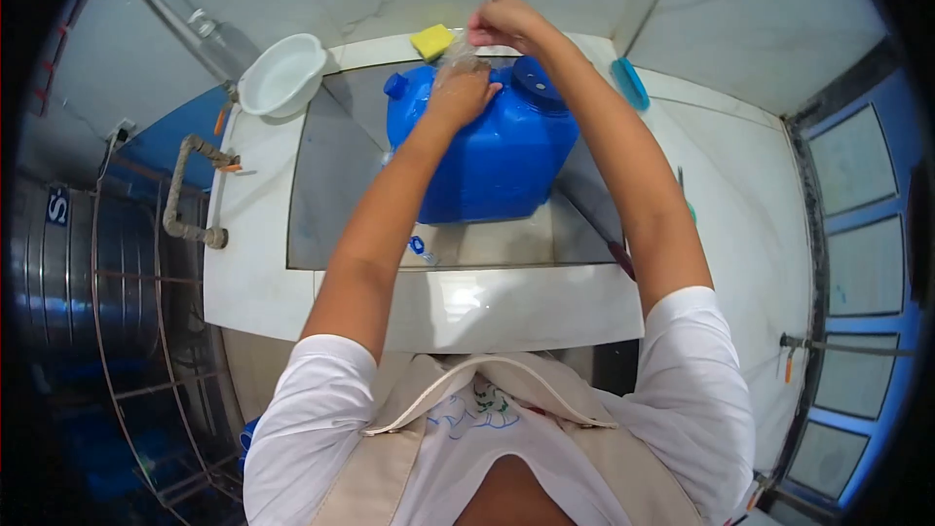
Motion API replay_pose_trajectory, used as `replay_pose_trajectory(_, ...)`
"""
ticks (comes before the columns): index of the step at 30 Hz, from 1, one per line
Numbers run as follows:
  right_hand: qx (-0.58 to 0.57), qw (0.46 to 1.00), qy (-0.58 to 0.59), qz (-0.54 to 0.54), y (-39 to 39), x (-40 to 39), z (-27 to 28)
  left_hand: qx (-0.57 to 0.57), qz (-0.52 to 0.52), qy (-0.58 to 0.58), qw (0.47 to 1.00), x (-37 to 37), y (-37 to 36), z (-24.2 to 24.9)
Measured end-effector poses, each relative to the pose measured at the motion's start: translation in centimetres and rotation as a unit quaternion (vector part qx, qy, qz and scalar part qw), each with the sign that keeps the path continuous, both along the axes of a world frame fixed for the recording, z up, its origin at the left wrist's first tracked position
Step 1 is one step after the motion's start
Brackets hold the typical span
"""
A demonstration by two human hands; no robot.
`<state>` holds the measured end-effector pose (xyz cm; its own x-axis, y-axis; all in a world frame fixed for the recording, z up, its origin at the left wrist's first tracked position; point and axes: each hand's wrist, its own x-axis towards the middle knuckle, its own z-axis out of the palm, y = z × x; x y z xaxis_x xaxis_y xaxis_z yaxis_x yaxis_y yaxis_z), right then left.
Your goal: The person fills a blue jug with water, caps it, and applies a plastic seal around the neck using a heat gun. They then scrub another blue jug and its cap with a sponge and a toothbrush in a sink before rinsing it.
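Observation:
A large blue plastic jerrycan [497, 166] stands in the sink, with a small cap at its left and a wide dark blue lid [538, 84] on its right. Over the jerrycan's top is my left hand [462, 95], its fingers closed around a crumpled piece of clear plastic [456, 53] that partly hides the fingertips. My right hand [503, 21] is raised just beyond it, above the back ledge. Its fingers are pinched together at the upper end of the same plastic. A yellow sponge [431, 42] lies on the ledge beside the plastic.
Around the sink [336, 166] runs a white counter [467, 307]. A white basin [282, 76] and a clear bottle [222, 44] are at the back left, near a pipe [180, 185]. A teal brush [630, 84] sits at right. A dark-handled tool [620, 258] leans at the sink's right edge.

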<state>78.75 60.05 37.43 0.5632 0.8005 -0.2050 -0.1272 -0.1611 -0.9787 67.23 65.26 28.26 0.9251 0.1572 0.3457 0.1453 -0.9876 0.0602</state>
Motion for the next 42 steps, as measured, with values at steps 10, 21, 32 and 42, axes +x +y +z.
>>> replay_pose_trajectory(10,-0.094,0.917,-0.381,-0.069,-7.3,5.2,-5.9,-0.077,-0.128,0.176,0.973,-6.7,0.3,2.0)
replay_pose_trajectory(21,-0.153,0.894,-0.417,0.052,-2.3,-4.5,-8.7,-0.166,0.048,0.057,0.983,-19.0,5.1,-2.9)
replay_pose_trajectory(32,-0.211,0.769,-0.599,-0.071,17.6,-2.4,-14.6,-0.399,0.218,-0.057,0.889,-22.3,10.2,-7.8)
replay_pose_trajectory(42,-0.248,0.714,-0.634,0.164,35.0,-19.5,-10.8,-0.532,0.135,-0.013,0.835,-23.2,11.9,-9.6)
